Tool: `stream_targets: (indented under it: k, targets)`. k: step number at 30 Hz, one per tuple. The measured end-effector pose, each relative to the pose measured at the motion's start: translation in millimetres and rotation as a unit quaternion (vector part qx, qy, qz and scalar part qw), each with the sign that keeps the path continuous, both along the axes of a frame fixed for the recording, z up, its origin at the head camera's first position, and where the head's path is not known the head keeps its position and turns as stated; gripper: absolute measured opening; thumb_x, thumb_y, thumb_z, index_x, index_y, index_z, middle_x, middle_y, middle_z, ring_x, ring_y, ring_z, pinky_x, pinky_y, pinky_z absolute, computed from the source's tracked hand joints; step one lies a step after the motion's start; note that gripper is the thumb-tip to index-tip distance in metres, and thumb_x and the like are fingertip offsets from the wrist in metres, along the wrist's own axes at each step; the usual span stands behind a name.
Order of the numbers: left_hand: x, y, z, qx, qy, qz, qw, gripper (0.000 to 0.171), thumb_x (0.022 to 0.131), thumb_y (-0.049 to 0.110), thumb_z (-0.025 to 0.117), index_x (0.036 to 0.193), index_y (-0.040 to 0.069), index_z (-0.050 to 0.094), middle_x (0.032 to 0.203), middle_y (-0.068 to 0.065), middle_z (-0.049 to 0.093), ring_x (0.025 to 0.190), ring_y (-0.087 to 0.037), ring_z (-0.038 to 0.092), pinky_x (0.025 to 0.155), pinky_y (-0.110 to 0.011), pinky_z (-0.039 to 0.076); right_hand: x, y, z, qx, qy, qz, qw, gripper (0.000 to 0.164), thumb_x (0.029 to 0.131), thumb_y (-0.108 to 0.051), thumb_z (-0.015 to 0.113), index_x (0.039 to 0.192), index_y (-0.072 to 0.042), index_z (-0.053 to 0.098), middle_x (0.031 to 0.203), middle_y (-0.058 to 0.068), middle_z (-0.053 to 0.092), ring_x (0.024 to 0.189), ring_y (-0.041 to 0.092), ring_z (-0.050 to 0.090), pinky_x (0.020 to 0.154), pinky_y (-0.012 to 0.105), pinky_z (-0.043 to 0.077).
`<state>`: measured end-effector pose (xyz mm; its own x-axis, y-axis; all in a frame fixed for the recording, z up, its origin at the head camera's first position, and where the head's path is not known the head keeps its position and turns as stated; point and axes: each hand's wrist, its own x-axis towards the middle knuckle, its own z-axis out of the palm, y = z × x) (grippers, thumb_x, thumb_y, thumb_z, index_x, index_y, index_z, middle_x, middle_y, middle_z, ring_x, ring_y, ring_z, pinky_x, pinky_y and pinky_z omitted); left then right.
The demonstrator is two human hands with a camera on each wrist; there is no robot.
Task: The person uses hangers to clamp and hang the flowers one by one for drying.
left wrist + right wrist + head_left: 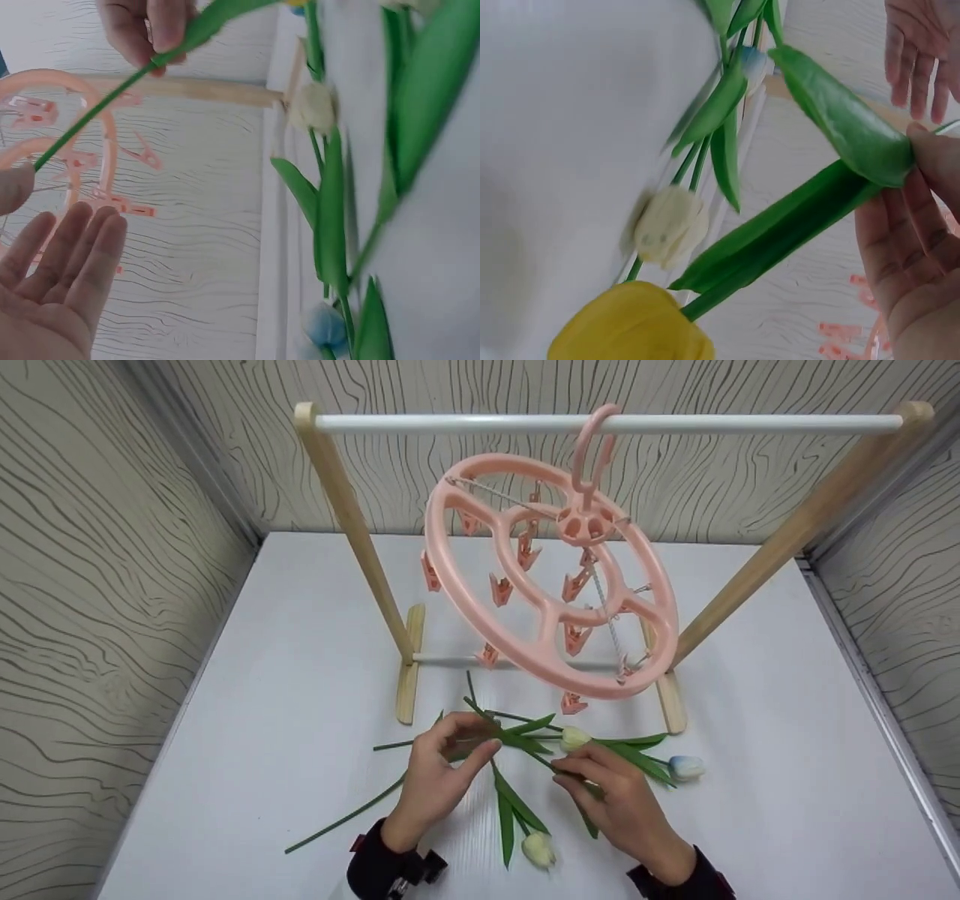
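Observation:
My right hand pinches the green stem of a yellow tulip between thumb and fingers, beside its leaves. In the head view the yellow bloom is hidden by that hand. My left hand is held near the stem's bare end with fingers extended, its thumb tip overlapping the stem in the left wrist view. Around and below the hands, a cream tulip, a blue-and-white tulip and another cream tulip lie on the white table.
A pink oval clip hanger hangs by its hook from the white bar of a wooden stand. Several pink clips dangle beneath it, the lowest close beyond the hands. Wood-patterned panels surround the table.

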<state>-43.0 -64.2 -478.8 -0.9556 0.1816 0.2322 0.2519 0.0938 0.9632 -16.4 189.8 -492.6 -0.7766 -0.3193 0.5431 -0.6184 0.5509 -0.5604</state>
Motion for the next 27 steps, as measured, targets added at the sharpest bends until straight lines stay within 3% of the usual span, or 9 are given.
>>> stream_targets:
  k: [4,11,18,22,27]
  targets:
    - [-0.7,2,9.6,0.069,-0.037,-0.003,0.9969,0.023,0.097,0.009,0.076,0.117,0.002,0.069,0.12,-0.018,0.075,0.105,-0.018,0.077,0.093,-0.028,0.067,-1.2,-12,-0.7,-0.036,-0.005,0.017,0.999,0.037,0.078,0.005,0.088,0.107,-0.016,0.08,0.096,-0.005,0.071,0.084,0.008,0.068,0.078,0.008,0.055]
    - [-0.1,5,16.8,0.134,-0.038,-0.001,0.9903,0.02,0.094,0.0,0.076,0.11,-0.006,0.066,0.112,-0.019,0.076,0.095,-0.01,0.076,0.083,-0.029,0.069,-0.1,-28,1.8,-0.068,-0.02,0.021,0.997,0.036,0.08,0.006,0.085,0.109,-0.016,0.079,0.097,-0.004,0.07,0.083,0.007,0.066,0.073,0.01,0.055]
    - [-0.2,4,19.0,0.188,0.016,-0.027,0.9818,0.018,0.094,-0.008,0.072,0.104,-0.017,0.061,0.103,0.008,0.076,0.09,-0.009,0.076,0.079,-0.032,0.07,1.4,-39,2.0,-0.092,-0.017,0.023,0.995,0.034,0.079,0.007,0.086,0.108,-0.011,0.08,0.098,-0.001,0.072,0.085,0.011,0.069,0.076,0.011,0.055]
    - [0.4,1,23.5,0.199,0.047,-0.034,0.9783,0.014,0.094,-0.011,0.069,0.102,-0.017,0.061,0.104,0.008,0.076,0.091,-0.009,0.076,0.08,-0.03,0.07,1.8,-47,5.3,-0.11,-0.011,0.029,0.993,0.038,0.08,0.008,0.085,0.113,-0.01,0.078,0.102,0.003,0.074,0.089,0.014,0.072,0.08,0.011,0.058]
    - [0.6,-6,32.3,0.197,0.079,-0.025,0.9769,0.01,0.093,-0.014,0.068,0.101,-0.017,0.061,0.105,0.007,0.076,0.094,-0.009,0.077,0.08,-0.032,0.069,0.7,-58,13.7,-0.148,-0.017,0.031,0.988,0.045,0.083,0.012,0.081,0.125,-0.002,0.073,0.112,0.009,0.075,0.098,0.017,0.075,0.086,0.02,0.065]
